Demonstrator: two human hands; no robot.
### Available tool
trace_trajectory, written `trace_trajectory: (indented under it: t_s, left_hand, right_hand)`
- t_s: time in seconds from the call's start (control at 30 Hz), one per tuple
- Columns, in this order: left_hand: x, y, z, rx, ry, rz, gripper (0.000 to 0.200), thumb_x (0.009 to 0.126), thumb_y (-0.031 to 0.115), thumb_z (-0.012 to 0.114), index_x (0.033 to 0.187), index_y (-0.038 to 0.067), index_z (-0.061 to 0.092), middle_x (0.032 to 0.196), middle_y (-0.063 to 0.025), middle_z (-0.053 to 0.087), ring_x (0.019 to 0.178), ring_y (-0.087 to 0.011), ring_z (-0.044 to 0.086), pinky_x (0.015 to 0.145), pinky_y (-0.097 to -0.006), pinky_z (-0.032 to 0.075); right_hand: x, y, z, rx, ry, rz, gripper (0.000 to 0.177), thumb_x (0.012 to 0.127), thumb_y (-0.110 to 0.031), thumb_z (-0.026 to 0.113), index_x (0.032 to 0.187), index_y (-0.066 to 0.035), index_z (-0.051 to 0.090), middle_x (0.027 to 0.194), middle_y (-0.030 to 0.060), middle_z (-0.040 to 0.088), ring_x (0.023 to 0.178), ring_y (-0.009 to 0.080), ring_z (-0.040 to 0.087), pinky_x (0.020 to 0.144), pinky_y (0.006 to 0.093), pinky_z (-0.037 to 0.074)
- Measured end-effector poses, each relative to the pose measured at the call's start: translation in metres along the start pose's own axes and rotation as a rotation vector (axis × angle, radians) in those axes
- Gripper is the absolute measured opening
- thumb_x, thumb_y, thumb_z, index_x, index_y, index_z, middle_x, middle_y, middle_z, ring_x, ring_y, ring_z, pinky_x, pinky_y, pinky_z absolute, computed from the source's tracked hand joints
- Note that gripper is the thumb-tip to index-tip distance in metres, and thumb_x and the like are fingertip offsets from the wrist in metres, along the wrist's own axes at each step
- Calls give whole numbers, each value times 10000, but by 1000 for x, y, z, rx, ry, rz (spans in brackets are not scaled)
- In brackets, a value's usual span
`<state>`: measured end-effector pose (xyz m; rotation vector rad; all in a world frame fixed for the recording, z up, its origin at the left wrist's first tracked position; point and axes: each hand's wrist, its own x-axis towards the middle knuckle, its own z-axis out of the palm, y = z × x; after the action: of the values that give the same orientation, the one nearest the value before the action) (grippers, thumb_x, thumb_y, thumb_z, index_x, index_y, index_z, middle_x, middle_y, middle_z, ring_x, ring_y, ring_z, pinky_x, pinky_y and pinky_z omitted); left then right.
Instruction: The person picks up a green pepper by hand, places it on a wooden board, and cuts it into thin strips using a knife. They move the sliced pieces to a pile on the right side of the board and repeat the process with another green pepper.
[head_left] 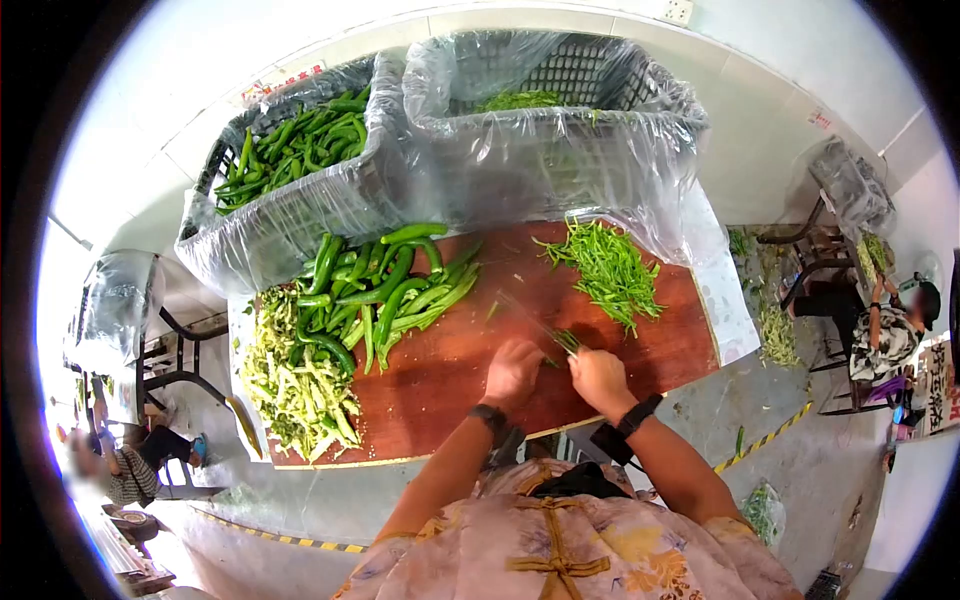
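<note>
Over the front of the red-brown cutting board [440, 395], my right hand [600, 382] is closed around a knife whose thin, motion-blurred blade [528, 316] points away to the left. Green pepper strips [567, 341] show against the blade near my fingers. My left hand [512, 372], slightly blurred, is curled just left of it; a bit of green shows by its fingertips, but I cannot tell what it holds. Beyond my right hand lies a pile of shredded green pepper [610, 275]. Whole and split green peppers [385, 285] are heaped at the left of the board.
Pale pepper cores [290, 385] are piled along the left edge. Behind the board stand two plastic-lined crates, one with whole peppers [300, 145], the other with some shreds [520, 100]. A seated person [885, 335] works at far right, another [135, 470] at far left.
</note>
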<state>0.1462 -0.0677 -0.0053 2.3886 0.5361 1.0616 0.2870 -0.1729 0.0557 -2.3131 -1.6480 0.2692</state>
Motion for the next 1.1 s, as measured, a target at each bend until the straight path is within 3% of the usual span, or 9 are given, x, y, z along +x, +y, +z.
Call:
trace_trajectory:
  t_s: [0.1, 0.3, 0.43, 0.5, 0.63, 0.7, 1.1]
  left_hand:
    - [-1, -1, -1, 83, -18, 23, 101, 706, 36, 573, 803, 60, 592, 859, -89, 566, 849, -305, 538, 749, -412, 453]
    - [2, 6, -8, 81, -91, -22, 109, 704, 30, 572, 804, 63, 600, 858, -80, 574, 845, -298, 540, 735, -402, 458]
    - [-4, -3, 6, 85, -58, 8, 110, 702, 28, 574, 800, 60, 611, 860, -81, 584, 840, -298, 543, 734, -401, 462]
    - [-2, 0, 9, 62, -28, -7, 117, 700, 21, 577, 799, 62, 624, 866, -77, 595, 833, -297, 545, 728, -397, 466]
    - [3, 7, 19, 37, -57, 33, 123, 697, 16, 580, 800, 63, 629, 888, -82, 596, 846, -299, 552, 730, -390, 472]
    - [4, 12, 18, 0, -17, 5, 133, 693, 8, 575, 806, 57, 627, 913, -94, 595, 867, -306, 558, 740, -387, 479]
    - [0, 9, 15, -77, -33, -6, 138, 687, -26, 552, 788, 46, 611, 893, -95, 591, 854, -310, 560, 706, -375, 493]
  right_hand:
    - [-24, 21, -15, -71, 25, -5, 239, 868, -253, 552, 775, -35, 578, 618, 196, 594, 595, 382, 598, 559, 491, 478]
    - [-74, 31, -23, -121, -183, 112, 224, 860, -254, 558, 793, -43, 588, 621, 192, 598, 590, 373, 605, 542, 483, 476]
    - [-38, 59, -22, -152, 61, 106, 238, 862, -249, 553, 793, -24, 584, 643, 204, 606, 613, 388, 610, 548, 487, 478]
    - [-13, 68, -24, -157, 113, 237, 249, 859, -261, 559, 791, -23, 581, 642, 204, 606, 612, 392, 607, 549, 493, 476]
    - [-25, 32, -48, -170, 45, 91, 229, 865, -254, 555, 799, -36, 579, 627, 188, 605, 597, 371, 608, 538, 480, 476]
    - [-40, 27, -30, -91, 30, 23, 221, 855, -259, 565, 803, -44, 569, 615, 174, 597, 586, 361, 604, 539, 477, 472]
    - [-63, 14, -31, -64, -98, 65, 218, 855, -244, 556, 800, -33, 565, 642, 190, 601, 626, 380, 605, 572, 488, 477]
